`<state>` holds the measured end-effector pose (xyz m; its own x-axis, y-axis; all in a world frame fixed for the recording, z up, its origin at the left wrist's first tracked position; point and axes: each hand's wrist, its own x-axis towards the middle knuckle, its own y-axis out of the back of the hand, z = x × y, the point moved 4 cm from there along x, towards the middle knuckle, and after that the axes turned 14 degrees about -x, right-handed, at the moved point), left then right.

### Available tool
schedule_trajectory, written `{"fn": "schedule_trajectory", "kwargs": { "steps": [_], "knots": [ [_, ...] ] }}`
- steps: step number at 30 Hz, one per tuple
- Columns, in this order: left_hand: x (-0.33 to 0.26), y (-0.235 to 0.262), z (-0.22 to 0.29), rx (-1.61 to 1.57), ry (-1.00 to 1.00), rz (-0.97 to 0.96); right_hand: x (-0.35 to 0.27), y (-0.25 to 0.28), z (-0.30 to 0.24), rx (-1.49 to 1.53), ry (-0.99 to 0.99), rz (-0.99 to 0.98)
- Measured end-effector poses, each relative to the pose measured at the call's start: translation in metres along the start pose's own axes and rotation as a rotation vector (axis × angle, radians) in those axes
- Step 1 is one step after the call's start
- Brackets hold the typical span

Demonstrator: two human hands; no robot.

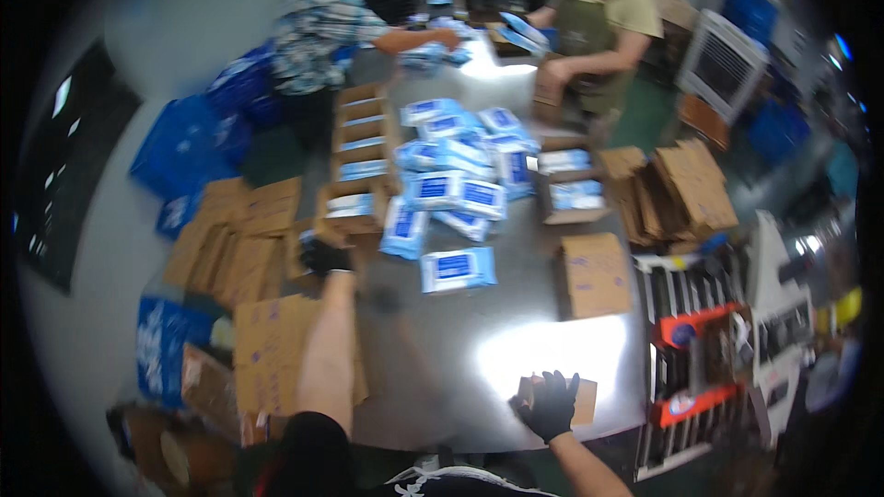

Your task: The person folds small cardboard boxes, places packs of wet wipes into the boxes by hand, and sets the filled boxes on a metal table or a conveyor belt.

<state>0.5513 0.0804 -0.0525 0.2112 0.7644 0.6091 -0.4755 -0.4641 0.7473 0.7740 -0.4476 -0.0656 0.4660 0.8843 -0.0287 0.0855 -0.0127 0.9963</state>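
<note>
Cardboard piece (557, 393), near the surface (442, 350) edge, sits grasped in the right hand (551, 405)'s grip; left hand (324, 258)'s grip, clenched or not I cannot tell, touches an open carton (345, 212). Steady both before lifting, I'd judge.

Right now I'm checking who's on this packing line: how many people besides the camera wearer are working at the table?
2. One person in a patterned shirt stands at the table's far left, reaching over the blue packs; another in a green apron stands far right. Others may be hidden beyond.
</note>
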Motion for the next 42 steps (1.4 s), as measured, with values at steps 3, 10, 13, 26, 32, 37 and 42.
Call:
{"fn": "schedule_trajectory", "kwargs": {
  "steps": [3,10,13,26,32,37,42],
  "knots": [
    [0.034,-0.003,-0.140,0.098,0.084,-0.484,0.008,0.013,0.039,0.037,0.161,0.018],
    [-0.069,-0.058,0.018,0.389,-0.031,-0.652,-0.020,0.013,0.200,-0.065,0.079,0.058],
    [-0.150,-0.037,-0.018,0.461,-0.321,-0.858,-0.008,0.013,0.247,-0.022,0.160,0.047],
    [-0.335,0.182,0.295,-0.486,-0.572,-0.959,-0.011,0.031,0.099,0.634,0.528,0.039],
    [-0.316,0.184,0.273,-0.445,-0.513,-1.126,-0.009,0.026,0.046,0.226,0.656,-0.311],
    [-0.314,0.148,0.274,-0.832,-0.620,-1.341,0.011,0.006,0.017,0.236,0.788,-0.372],
    [-0.325,0.123,0.241,-0.915,-0.159,-0.827,0.039,-0.004,0.008,0.262,0.466,-0.236]
  ]
}}
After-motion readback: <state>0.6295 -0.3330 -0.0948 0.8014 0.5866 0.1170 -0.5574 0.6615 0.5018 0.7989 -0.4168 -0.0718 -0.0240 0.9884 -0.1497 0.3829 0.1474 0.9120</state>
